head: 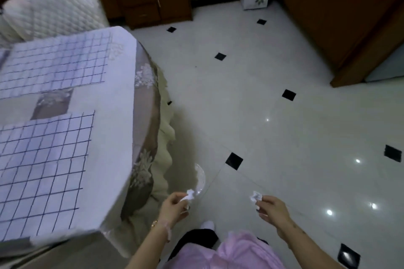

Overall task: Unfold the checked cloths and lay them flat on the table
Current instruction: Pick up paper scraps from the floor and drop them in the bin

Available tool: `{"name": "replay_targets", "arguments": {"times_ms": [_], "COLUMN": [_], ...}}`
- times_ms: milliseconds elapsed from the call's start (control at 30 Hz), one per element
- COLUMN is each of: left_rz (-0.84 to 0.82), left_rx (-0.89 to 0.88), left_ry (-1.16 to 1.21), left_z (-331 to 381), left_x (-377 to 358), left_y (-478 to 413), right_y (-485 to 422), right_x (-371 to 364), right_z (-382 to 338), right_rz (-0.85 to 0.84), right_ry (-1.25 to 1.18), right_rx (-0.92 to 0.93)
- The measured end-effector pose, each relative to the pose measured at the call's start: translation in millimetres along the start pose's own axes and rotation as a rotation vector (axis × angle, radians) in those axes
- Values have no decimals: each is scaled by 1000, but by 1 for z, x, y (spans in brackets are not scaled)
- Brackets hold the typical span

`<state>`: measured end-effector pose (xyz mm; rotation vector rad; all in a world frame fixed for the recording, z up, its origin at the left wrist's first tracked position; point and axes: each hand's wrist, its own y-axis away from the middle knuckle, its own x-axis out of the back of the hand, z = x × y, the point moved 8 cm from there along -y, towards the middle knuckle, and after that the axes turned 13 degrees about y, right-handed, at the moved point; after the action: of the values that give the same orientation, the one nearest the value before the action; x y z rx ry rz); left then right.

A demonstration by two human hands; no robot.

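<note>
Right now your left hand [175, 205] pinches a crumpled white wad [189, 195] between thumb and fingertips, and your right hand [272, 207] pinches a second wad [255, 196] the same way. Both wads are small, creased and papery-looking, but you cannot tell what they are made of. The two hands hang well apart, out over the floor [273, 120] and off to the right of the table [122, 214]. A thin gold-toned bracelet [154, 223] sits on your left wrist.

Neither hand touches a cloth. The near checked cloth [43, 170] lies spread flat on the tabletop at the left: pale fabric ruled with thin dark lines into squares, its right edge straight. Beyond it the far checked cloth [56, 63] lies flat too, apart from the first. Between them shows the tablecloth [144, 116] — pale, with grey-brown panels carrying a raised leafy pattern, and a soft ruffled skirt hanging down the table's side.

The floor is glossy white tile with small black diamond insets, and bright spots of light reflect on it. A pink garment [238, 251] fills the bottom edge. Farther off stand a quilted cushion [50, 11] and a dark wooden cabinet [153, 2].
</note>
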<state>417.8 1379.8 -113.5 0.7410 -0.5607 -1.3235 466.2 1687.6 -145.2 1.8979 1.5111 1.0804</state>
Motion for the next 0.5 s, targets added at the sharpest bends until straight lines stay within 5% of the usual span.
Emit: {"name": "replay_targets", "arguments": {"times_ms": [300,500], "left_rz": [349,621], "left_rx": [-107,-83], "left_ry": [488,776], "left_z": [-64,-169], "left_x": [33,63], "left_y": [99,187], "right_y": [-10,7], "right_x": [7,-71], "right_z": [-8,-3], "right_rz": [-293,-492], "right_ry": [445,880], "right_rx": [96,225]}}
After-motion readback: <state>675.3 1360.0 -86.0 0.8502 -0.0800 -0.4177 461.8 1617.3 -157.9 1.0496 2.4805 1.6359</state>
